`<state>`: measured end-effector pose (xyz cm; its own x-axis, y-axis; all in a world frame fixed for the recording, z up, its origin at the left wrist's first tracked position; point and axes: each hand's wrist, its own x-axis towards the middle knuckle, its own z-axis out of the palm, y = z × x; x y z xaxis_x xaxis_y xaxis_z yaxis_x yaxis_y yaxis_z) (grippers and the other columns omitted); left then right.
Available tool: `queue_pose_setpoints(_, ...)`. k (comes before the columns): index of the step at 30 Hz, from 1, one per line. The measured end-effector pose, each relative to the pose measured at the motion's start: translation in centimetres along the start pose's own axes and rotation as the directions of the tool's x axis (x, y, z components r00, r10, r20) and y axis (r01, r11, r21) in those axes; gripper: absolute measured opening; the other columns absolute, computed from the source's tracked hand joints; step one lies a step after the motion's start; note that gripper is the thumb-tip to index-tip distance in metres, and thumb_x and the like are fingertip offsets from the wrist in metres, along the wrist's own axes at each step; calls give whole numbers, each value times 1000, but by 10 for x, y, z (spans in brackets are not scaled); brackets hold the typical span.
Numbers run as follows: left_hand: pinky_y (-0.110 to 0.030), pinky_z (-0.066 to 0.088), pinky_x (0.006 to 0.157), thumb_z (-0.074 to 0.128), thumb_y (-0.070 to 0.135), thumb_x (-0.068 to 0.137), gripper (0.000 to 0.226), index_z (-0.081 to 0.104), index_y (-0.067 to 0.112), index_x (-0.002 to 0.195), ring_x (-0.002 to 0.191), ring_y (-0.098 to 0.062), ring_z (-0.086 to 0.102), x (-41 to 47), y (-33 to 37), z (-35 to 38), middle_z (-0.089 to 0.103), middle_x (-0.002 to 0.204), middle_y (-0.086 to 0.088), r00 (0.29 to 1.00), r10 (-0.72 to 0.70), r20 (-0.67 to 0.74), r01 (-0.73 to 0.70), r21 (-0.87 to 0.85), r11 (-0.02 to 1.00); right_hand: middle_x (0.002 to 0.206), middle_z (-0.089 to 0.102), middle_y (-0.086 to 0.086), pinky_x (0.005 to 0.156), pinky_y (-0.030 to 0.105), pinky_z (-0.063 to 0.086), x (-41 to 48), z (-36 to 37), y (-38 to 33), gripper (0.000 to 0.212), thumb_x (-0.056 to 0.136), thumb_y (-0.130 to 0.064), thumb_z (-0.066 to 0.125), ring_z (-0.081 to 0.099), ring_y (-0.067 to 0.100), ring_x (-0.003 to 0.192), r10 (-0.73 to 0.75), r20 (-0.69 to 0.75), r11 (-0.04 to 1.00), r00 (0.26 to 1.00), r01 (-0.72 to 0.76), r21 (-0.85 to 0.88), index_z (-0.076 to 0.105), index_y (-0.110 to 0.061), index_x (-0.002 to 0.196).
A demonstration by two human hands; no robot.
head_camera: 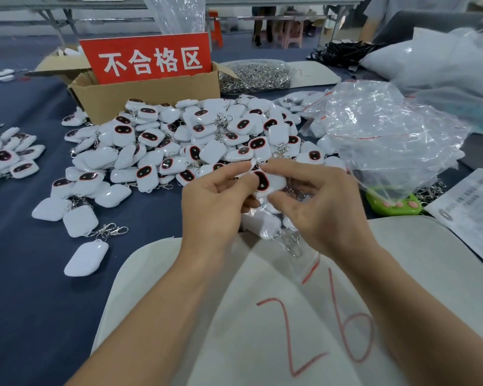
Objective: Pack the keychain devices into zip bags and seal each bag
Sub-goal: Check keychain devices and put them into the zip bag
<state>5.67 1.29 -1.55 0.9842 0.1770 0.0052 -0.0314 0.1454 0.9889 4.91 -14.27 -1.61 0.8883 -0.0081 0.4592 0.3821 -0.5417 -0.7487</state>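
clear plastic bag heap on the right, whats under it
Under the near edge of the bag heap a green device with pink buttons shows, and metal clasps poke out beside it. Anything deeper under the crumpled plastic is covered.

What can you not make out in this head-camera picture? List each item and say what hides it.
- Head view: cardboard box contents, hidden by its wall and the red sign.
- Head view: whether the zip bag is sealed, as it is blurred and partly covered by the left hand and right hand.
- Head view: printed sheet text, too small and cut by the right edge.
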Motion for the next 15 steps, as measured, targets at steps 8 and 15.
queue_pose_setpoints(8,-21,49,58,80,28,84,10,77,30,75,53,-4,57,-8,-6,3,70,63,5,969,236,77,-248,265,932,62,71,-8,53,23,46,7,-4,9,15,89,-35,69,57,-3,56,156,-184,982,970,-133,132,78,-30,78)
queue_pose_setpoints(15,-21,38,58,65,79,60,55,61,24,60,57,-7,53,-30,-14,11,54,52,13,797,275,537,-601,668,439,50,60,-3,48,25,39,11,-14,12,3,83,-33,79,45,11,46,296,-307,928,905,-196,317,79,-32,80)
